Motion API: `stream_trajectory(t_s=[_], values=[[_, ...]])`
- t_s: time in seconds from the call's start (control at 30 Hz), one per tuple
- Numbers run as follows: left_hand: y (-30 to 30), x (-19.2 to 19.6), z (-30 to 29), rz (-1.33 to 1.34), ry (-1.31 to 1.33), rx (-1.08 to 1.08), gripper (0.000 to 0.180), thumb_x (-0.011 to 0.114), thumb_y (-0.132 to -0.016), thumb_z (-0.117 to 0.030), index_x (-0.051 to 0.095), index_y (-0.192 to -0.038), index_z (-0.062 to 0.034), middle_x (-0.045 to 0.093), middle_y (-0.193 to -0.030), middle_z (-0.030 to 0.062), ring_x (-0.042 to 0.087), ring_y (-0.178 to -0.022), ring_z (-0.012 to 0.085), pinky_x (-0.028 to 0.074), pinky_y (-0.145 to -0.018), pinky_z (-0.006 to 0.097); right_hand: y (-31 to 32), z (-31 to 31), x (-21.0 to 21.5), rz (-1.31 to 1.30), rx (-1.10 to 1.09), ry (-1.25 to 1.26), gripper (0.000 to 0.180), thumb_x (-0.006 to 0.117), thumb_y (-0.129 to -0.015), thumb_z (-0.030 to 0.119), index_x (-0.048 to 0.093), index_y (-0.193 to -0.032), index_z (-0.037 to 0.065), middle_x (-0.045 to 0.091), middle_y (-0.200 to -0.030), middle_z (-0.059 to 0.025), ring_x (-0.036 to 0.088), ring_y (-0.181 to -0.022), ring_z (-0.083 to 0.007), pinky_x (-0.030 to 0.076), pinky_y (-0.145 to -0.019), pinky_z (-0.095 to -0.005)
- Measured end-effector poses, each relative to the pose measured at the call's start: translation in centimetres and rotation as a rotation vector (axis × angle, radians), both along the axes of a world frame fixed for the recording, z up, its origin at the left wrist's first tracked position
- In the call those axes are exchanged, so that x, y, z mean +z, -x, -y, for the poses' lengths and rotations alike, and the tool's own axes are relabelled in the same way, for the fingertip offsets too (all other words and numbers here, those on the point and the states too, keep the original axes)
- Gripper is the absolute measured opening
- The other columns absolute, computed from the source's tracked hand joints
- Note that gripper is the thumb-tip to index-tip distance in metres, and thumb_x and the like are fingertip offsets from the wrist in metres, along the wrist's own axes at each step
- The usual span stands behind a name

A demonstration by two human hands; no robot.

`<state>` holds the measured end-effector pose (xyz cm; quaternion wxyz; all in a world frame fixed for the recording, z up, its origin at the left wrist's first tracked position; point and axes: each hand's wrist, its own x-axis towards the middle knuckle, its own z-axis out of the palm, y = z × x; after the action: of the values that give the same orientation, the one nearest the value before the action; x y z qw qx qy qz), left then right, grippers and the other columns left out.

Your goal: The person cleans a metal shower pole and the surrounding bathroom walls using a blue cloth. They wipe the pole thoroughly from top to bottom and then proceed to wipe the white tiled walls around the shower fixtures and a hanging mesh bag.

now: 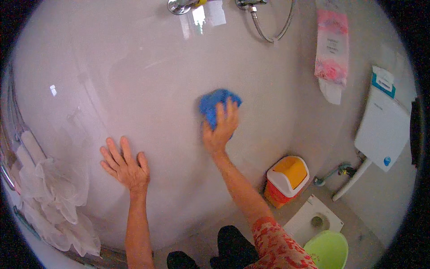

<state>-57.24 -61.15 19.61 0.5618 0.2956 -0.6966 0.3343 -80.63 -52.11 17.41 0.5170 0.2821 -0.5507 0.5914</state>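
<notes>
A blue cloth (216, 104) is bunched under my right hand (220, 130), which presses it against the smooth pale wall (170, 89). The fingers lie over the cloth's right part, and its left and upper parts stick out past them. My left hand (126, 167) rests with its palm toward the same wall, lower and to the left, fingers spread and nothing in them. Above both hands, chrome fittings (180, 6) and a flexible metal hose (271, 38) are on the wall.
At the right hang a pink tissue pack (332, 42) and a white cistern (383, 123) with its pipe. Below are an orange-lidded bin (289, 175), a white squat toilet (304, 215) and a green basin (333, 249). Sheer whitish fabric (56, 188) hangs at the left.
</notes>
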Motion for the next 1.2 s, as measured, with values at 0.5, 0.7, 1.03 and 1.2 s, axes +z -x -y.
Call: stream_trajectory(t_s=[0.5, 0.7, 1.03, 1.2], values=[[-0.7, -0.2, 0.5, -0.03, 0.023, 0.0, 0.052, 0.042, -0.088, -0.037, 0.039, -0.134, -0.0136, 0.025, -0.145, 0.0141, 0.019, -0.134, 0.0375, 0.01, -0.106, 0.054, 2.2, -3.4, -1.0, -0.287, -0.055, -0.204, 0.033, 0.057, -0.078, 0.024, 0.055, -0.111, 0.018, 0.045, -0.131, -0.0129, 0.043, -0.118, -0.035, 0.03, -0.097, -0.0546], [-0.9, 0.2, 0.6, 0.0, 0.011, 0.019, 0.056, 0.043, -0.087, -0.036, 0.033, -0.138, -0.0138, 0.021, -0.147, 0.0149, 0.016, -0.134, 0.0393, 0.009, -0.105, 0.055, 9.8, -5.2, -2.4, -0.076, -0.124, -0.041, 0.046, 0.054, -0.083, 0.021, 0.044, -0.125, 0.007, 0.037, -0.136, -0.0184, 0.036, -0.123, -0.0373, 0.025, -0.101, -0.0489], [-0.1, 0.5, 0.3, -0.003, -0.023, -0.024, 0.06, 0.051, -0.08, -0.03, 0.035, -0.136, -0.0131, 0.02, -0.147, 0.0158, 0.015, -0.134, 0.0407, 0.008, -0.105, 0.056, 13.5, -4.8, -4.8, 0.367, -0.145, 0.177, 0.049, 0.054, -0.086, 0.027, 0.043, -0.128, 0.005, 0.035, -0.137, -0.0189, 0.034, -0.123, -0.0374, 0.023, -0.103, -0.0469], [-0.7, 0.2, 0.6, 0.018, -0.046, -0.007, 0.06, 0.051, -0.082, -0.032, 0.036, -0.136, -0.0132, 0.02, -0.147, 0.0164, 0.015, -0.134, 0.0396, 0.006, -0.104, 0.058, 4.8, -1.5, -4.1, 0.208, -0.064, 0.103, 0.054, 0.058, -0.083, 0.028, 0.042, -0.128, 0.005, 0.032, -0.139, -0.0206, 0.03, -0.124, -0.0405, 0.022, -0.102, -0.0504]])
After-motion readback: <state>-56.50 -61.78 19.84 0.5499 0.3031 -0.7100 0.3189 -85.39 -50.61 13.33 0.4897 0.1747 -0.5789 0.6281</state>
